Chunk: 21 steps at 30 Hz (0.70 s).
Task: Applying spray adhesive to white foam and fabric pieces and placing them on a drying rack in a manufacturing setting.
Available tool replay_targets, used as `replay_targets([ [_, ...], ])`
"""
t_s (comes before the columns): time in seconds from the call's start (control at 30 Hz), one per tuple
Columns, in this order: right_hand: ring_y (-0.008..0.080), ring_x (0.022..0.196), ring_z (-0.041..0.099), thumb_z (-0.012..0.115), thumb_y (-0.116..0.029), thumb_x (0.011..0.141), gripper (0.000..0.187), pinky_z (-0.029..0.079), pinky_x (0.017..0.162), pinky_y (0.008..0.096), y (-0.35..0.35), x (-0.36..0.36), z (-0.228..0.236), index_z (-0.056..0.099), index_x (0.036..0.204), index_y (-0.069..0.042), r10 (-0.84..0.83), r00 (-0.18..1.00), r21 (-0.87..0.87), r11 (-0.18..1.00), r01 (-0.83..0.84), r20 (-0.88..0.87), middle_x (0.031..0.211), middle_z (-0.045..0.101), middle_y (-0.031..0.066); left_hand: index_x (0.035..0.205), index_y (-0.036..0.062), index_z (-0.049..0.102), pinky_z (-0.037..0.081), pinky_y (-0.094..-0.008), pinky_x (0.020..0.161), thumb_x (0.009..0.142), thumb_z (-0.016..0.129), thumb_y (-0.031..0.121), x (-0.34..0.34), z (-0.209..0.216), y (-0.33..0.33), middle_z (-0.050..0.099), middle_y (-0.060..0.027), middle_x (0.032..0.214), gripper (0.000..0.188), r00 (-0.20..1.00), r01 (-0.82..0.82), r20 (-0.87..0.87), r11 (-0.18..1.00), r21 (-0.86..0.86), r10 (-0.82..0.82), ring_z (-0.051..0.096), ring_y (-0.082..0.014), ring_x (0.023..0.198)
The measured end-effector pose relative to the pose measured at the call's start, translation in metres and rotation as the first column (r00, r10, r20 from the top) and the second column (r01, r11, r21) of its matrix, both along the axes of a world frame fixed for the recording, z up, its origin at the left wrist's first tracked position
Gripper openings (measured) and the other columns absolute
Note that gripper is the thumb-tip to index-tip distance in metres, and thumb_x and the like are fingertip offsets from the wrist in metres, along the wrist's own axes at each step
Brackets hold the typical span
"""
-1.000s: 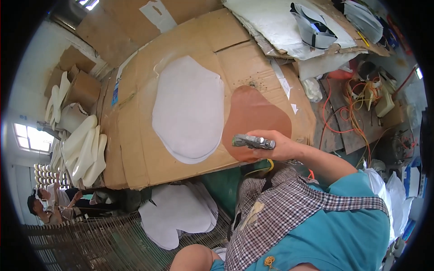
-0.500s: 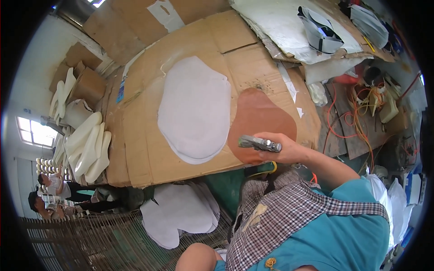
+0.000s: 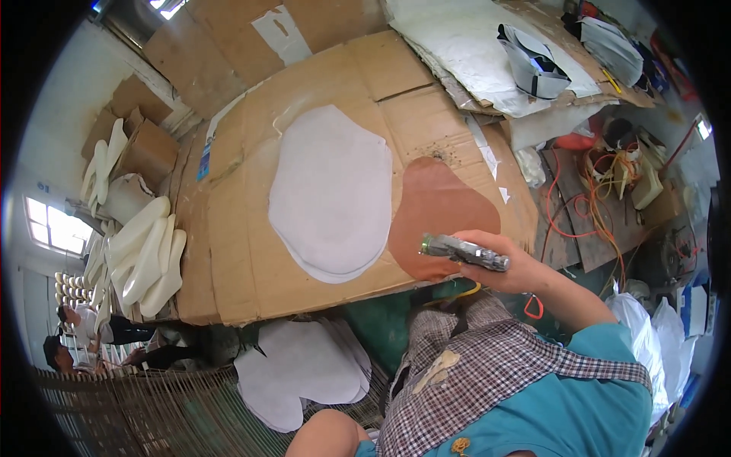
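In my right hand (image 3: 499, 263) is a grimy metal spray gun (image 3: 464, 251), its front end pointing left. The fingers are wrapped round it, over the near edge of a reddish-brown sheet piece (image 3: 438, 206). That piece lies flat, narrow end away from me, on the cardboard-covered table (image 3: 236, 266). Just left of it, close beside, is a pale grey-lilac cut piece (image 3: 331, 190); doubled edges at its near side show more than one layer. My left hand is out of sight; only a bare bent part of that arm (image 3: 327, 434) shows at the lower edge.
Below the table's front edge, more grey cut pieces (image 3: 304, 365) lie on a slatted rack (image 3: 145, 404). Cream moulded shapes (image 3: 145, 251) stand at the left. White sheets (image 3: 472, 46) are stacked far right, with orange hoses (image 3: 594, 206) nearer. Two people (image 3: 84, 327) are in the left background.
My right hand with the spray gun has moved right and slightly toward me. More of the orange loop below my wrist shows. The whole view has shifted slightly.
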State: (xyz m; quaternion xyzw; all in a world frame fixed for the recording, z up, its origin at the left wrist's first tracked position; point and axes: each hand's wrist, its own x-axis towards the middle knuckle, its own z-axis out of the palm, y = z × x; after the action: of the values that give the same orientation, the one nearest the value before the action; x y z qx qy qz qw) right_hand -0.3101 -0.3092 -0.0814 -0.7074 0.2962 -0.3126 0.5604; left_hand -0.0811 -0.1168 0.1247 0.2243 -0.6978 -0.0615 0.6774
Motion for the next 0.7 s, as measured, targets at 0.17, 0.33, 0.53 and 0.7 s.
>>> replay_targets([
  [0.17,0.0119,0.09,0.054,0.06,-0.001,0.079,0.042,0.044,0.08,0.0264,0.017,-0.003,0.018,0.047,0.119,-0.001,-0.215,0.974,0.087,0.974,0.209,0.069,0.102,0.058,0.0047,0.101,0.0122,0.054,0.035,-0.0288,0.077,0.086,0.05,0.014,0.017,-0.003,0.013,0.055,0.0055,0.099,0.016,0.995,-0.079,-0.066,0.989,-0.122,0.071,0.048,-0.0131,0.097],
  [0.33,0.0114,0.093,0.054,0.059,-0.001,0.079,0.043,0.044,0.081,0.0263,0.047,-0.014,0.036,0.048,0.12,-0.003,-0.148,0.983,0.014,0.989,0.15,-0.111,0.102,0.058,0.0041,0.103,0.0117,0.055,0.034,-0.0311,0.079,0.086,0.049,0.013,0.027,0.0,0.021,0.056,0.0035,0.101,0.017,0.996,-0.063,-0.072,0.997,-0.045,0.06,0.048,-0.0146,0.098],
  [0.53,0.0096,0.087,0.053,0.06,-0.003,0.079,0.044,0.044,0.076,0.0256,0.07,0.003,0.04,0.048,0.121,-0.002,-0.255,0.966,-0.009,0.967,0.256,0.037,0.099,0.058,0.0033,0.103,0.009,0.054,0.033,-0.0355,0.085,0.082,0.052,0.014,0.029,-0.011,0.013,0.056,-0.0022,0.102,0.022,0.953,-0.113,-0.297,0.848,-0.517,-0.054,0.048,-0.0191,0.098],
  [0.7,0.0095,0.086,0.053,0.059,-0.002,0.079,0.04,0.044,0.077,0.0249,0.081,-0.01,0.049,0.05,0.118,-0.001,-0.328,0.944,0.043,0.943,0.33,-0.046,0.097,0.058,0.0025,0.108,0.0101,0.053,0.035,-0.0316,0.083,0.083,0.052,0.016,0.036,-0.015,0.019,0.054,-0.0012,0.105,0.026,0.958,-0.251,-0.251,0.825,-0.507,0.137,0.048,-0.0189,0.098],
])
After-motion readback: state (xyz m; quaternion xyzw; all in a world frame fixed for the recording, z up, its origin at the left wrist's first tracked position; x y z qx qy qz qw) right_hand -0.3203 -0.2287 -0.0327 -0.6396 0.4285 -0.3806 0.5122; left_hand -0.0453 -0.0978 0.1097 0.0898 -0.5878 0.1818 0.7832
